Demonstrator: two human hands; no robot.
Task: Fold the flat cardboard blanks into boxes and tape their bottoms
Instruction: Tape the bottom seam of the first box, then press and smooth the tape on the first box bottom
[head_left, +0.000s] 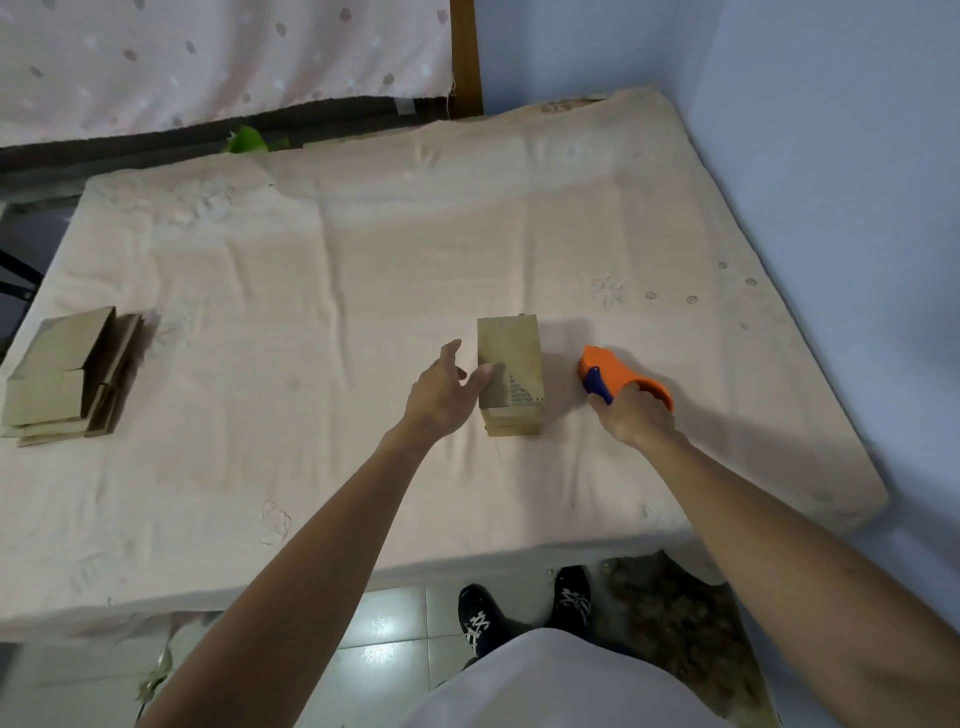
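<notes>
At the left edge of the bed, a stack of flat cardboard blanks (67, 374) is lying on the pale sheet (311, 291), well apart from the working spot. It is probably waiting there as the supply, out of the way of both arms.

Toward the middle, the left hand (447, 395) is reaching out with its fingers spread wide and relaxed, gripping nothing. One fingertip is touching the left side of the folded box (511, 374), or coming very close to it. I judge that the hand is going in to steady or turn the box so that its flaps do not spring apart.

The folded box, the piece being worked on, is resting on the sheet right of centre, between the two hands. Whether its bottom is already taped is not showing from this angle. A dark stepped, triangle-like print is showing on its upper face near the right corner. No letters or brand are reading clearly on it.

Just right of the box, the orange tape dispenser (618, 382) with its blue handle is resting on or just above the sheet. The right hand (636, 421) is gripping it from the near side, fingers wrapped around its body. It is likely being kept beside the box so the tape can go on quickly. No label is showing on the dispenser.
</notes>
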